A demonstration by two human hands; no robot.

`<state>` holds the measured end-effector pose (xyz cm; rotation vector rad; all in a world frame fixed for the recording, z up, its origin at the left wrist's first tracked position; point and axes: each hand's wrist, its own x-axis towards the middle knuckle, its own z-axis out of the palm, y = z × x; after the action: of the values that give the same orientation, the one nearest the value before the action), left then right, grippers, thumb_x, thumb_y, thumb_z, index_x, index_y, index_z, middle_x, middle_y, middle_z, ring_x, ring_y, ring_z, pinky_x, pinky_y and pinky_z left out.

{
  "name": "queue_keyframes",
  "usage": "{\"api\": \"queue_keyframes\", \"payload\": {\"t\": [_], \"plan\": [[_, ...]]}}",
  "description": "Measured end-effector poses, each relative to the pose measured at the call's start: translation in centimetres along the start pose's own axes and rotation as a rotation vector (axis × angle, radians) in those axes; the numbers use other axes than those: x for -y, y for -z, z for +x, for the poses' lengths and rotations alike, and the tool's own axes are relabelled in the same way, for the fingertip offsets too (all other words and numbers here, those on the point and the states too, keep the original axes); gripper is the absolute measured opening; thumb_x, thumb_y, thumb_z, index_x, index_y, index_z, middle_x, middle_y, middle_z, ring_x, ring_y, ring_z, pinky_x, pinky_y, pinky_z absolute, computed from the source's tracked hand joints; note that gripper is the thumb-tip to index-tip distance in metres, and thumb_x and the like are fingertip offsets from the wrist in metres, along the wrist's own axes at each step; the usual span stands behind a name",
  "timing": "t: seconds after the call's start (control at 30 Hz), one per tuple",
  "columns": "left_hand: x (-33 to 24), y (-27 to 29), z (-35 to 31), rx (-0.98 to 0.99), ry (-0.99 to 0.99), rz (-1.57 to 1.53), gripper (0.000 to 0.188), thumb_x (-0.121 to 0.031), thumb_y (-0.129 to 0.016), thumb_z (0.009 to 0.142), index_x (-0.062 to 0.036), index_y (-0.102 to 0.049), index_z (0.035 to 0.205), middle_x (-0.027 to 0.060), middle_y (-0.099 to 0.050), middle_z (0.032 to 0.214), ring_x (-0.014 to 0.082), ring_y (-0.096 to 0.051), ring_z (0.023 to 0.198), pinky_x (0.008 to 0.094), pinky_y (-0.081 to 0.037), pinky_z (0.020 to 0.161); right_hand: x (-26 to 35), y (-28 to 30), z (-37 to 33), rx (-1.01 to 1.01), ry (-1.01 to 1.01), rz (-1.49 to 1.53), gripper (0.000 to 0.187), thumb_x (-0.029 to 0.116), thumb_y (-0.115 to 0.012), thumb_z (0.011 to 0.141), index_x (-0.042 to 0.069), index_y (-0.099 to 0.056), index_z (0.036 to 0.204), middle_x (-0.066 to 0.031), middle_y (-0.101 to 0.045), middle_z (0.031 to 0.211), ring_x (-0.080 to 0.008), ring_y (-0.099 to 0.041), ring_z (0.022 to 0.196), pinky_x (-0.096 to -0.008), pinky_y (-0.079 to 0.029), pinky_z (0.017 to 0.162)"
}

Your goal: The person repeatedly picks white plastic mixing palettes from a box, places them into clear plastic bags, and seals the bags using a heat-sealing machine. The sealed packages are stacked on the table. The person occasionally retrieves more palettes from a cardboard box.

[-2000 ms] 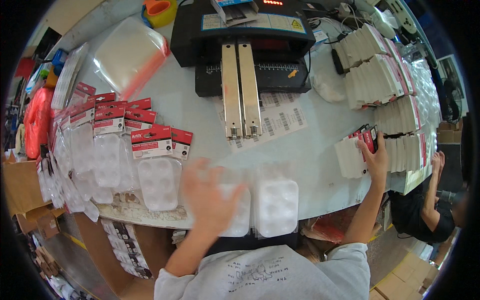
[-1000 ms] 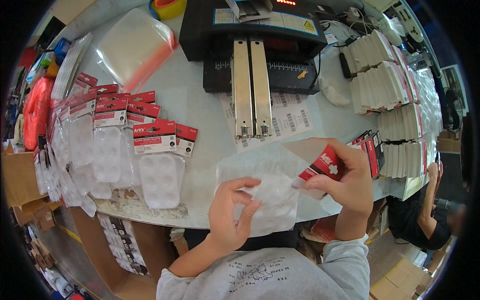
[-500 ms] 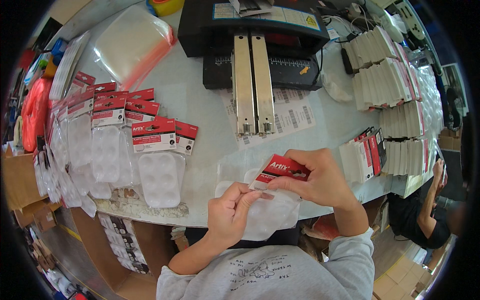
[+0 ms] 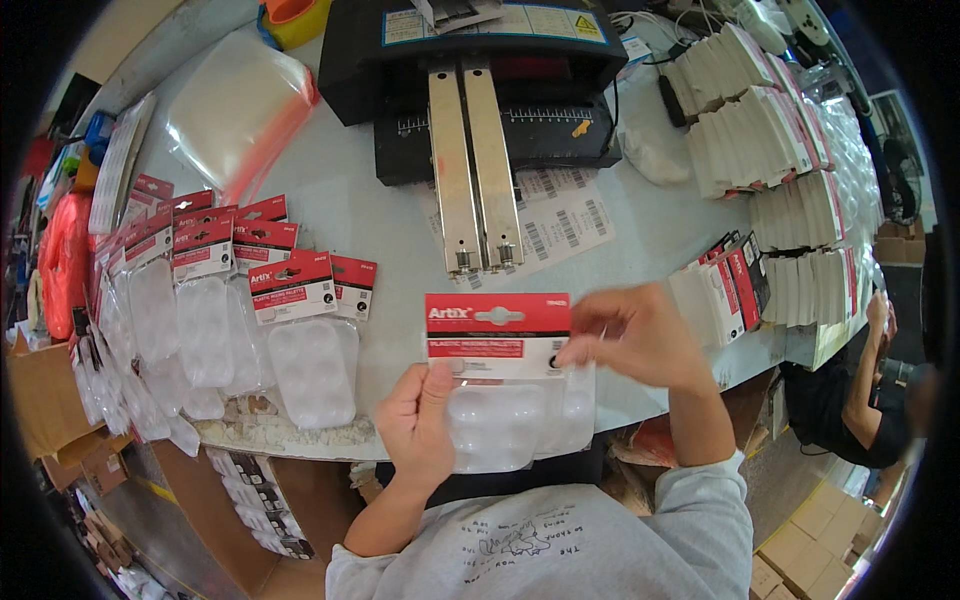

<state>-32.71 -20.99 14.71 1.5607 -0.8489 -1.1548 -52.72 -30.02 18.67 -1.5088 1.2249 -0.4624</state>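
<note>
A clear bag holding a white plastic palette (image 4: 490, 425) hangs at the table's near edge, its red, black and white header card (image 4: 497, 338) facing up. My left hand (image 4: 418, 425) grips its left side, thumb on the card's lower left corner. At the card's right edge is my right hand (image 4: 640, 335), slightly blurred, its thumb over the lower right corner and its fingers curled. Part of another white palette (image 4: 578, 405) shows behind the held one. To the left lie several carded palette packs (image 4: 312, 375), overlapping one another.
A black machine (image 4: 480, 110) with two metal rails (image 4: 460, 180) stands at the back over sheets of barcode labels (image 4: 565, 230). Stacks of folded cards (image 4: 745, 130) line the right side. Clear bags (image 4: 240, 110) lie back left. A co-worker (image 4: 850, 390) is at far right.
The header card has turned from tilted to flat and face-up, with the palette hanging straight below it. My left hand has moved from the card's bottom to its left side.
</note>
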Motion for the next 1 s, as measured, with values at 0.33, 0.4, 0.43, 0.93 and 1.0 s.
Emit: {"api": "queue_keyframes", "payload": {"t": [0.33,0.4,0.43,0.93,1.0], "plan": [[0.5,0.2,0.0,-0.045,-0.046,0.138,0.029,-0.019,-0.049,0.095,0.0038,-0.059,0.079,0.0031,-0.054,0.063,0.0040,-0.040,0.061,0.0207,-0.035,0.055,-2.4,-1.5,-2.6,0.138,-0.287,0.429,0.017,0.012,-0.061,0.084,-0.004,-0.066,0.083,-0.0053,-0.063,0.068,-0.0088,-0.059,0.057,-0.0217,-0.048,0.052],[0.1,0.3,0.1,-0.020,-0.026,0.221,0.032,-0.021,-0.045,0.096,0.0018,-0.055,0.076,-0.0004,-0.048,0.063,0.0049,-0.039,0.060,0.0211,-0.034,0.054,-2.1,-1.7,-2.4,0.198,-0.324,0.456,0.017,0.012,-0.060,0.084,-0.004,-0.066,0.082,-0.0046,-0.063,0.068,-0.0089,-0.059,0.056,-0.0216,-0.047,0.052],[0.0,0.1,0.5,-0.006,-0.012,0.263,0.033,-0.022,-0.043,0.097,0.0008,-0.053,0.074,-0.0022,-0.045,0.062,0.0054,-0.038,0.060,0.0213,-0.033,0.054,-2.1,-2.1,-1.7,0.165,-0.356,0.380,0.018,0.013,-0.060,0.084,-0.004,-0.066,0.081,-0.0043,-0.062,0.067,-0.0088,-0.057,0.056,-0.0218,-0.046,0.051],[3.3,-1.1,7.1,-0.055,-0.138,0.260,0.037,-0.028,-0.043,0.097,0.0033,-0.049,0.078,0.0105,-0.050,0.064,0.0150,-0.040,0.060,0.0290,-0.039,0.058,-4.0,-2.9,3.0,-0.356,-0.047,0.267,0.014,0.010,-0.061,0.083,-0.002,-0.065,0.087,-0.0035,-0.062,0.070,-0.0121,-0.057,0.058,-0.0247,-0.048,0.055],[2.1,0.6,7.4,-0.097,-0.146,0.282,0.035,-0.029,-0.045,0.096,0.0035,-0.052,0.083,0.0113,-0.054,0.071,0.0179,-0.045,0.065,0.0310,-0.041,0.065,-3.3,-0.3,1.4,-0.631,0.057,-0.238,0.023,0.010,-0.066,0.079,0.000,-0.062,0.100,-0.0051,-0.064,0.085,-0.0161,-0.060,0.079,-0.0262,-0.048,0.072]]}}
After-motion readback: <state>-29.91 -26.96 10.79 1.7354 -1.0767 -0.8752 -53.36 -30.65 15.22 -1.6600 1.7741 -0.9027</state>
